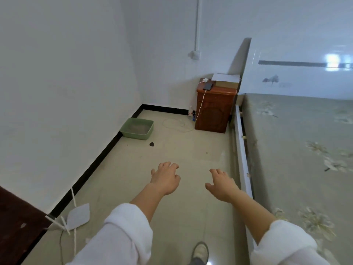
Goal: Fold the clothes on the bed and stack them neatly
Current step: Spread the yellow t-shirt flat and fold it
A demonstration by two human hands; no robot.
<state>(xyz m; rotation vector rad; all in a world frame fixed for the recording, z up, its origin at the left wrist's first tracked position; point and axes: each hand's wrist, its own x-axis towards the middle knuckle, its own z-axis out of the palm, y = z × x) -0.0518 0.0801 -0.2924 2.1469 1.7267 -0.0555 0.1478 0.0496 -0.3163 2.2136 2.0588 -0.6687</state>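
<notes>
The left hand (165,179) and right hand (222,185) hover empty, fingers loosely spread, beside the long edge of the pale floral-sheeted bed (296,150), seemingly poised to begin folding.

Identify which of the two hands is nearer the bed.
The right hand: it hangs close beside the edge of the bed, while the left hand is farther out over the floor.

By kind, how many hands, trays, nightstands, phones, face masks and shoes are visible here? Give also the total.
hands: 2, the left hand and the right hand
green tray: 1
wooden nightstand: 1
phone: 1
face mask: 1
shoe: 1
total: 7
</notes>
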